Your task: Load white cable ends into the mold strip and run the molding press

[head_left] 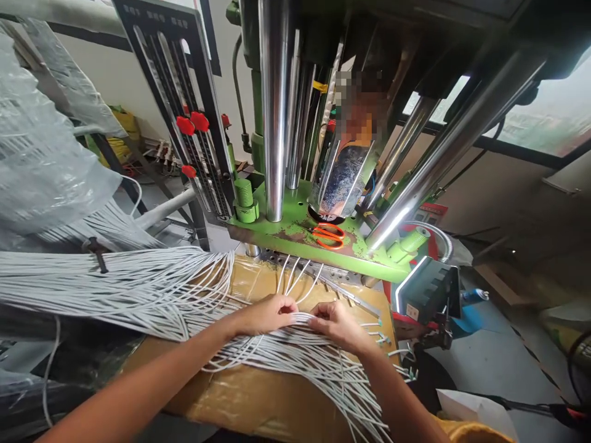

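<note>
**Thin white cables pinched between both hands at the far edge of the desk**

A small sheaf of white cables is held between the 2 hands near the far edge of the desk, which is wrapped in tan tape. The left hand is closed around the strands from the left, fingers curled over them; the right hand is closed on the same strands just beside it, thumb and fingertips pinching. The hands are almost touching. A few loose ends rise past the fingers toward the green press plate just beyond the desk's far edge.

The held strands belong to a much larger bundle that fans in from the left edge of the desk and spills over the near right corner, where small teal plugs are seen at some tips.

The cables are judged light, thin and limp: they sag and curve wherever they are unsupported, so no single strand would stay straight if gripped far from its end. The jackets look smooth and probably slide against each other, which would make tangling and slipping likely. A hold close to the free tips, with few strands at a time, is judged best; the plug ends look small and should not be tugged hard.

Orange-handled scissors lie on the green plate, between chrome columns. Red knobs are seen on a black rail to the left
</note>
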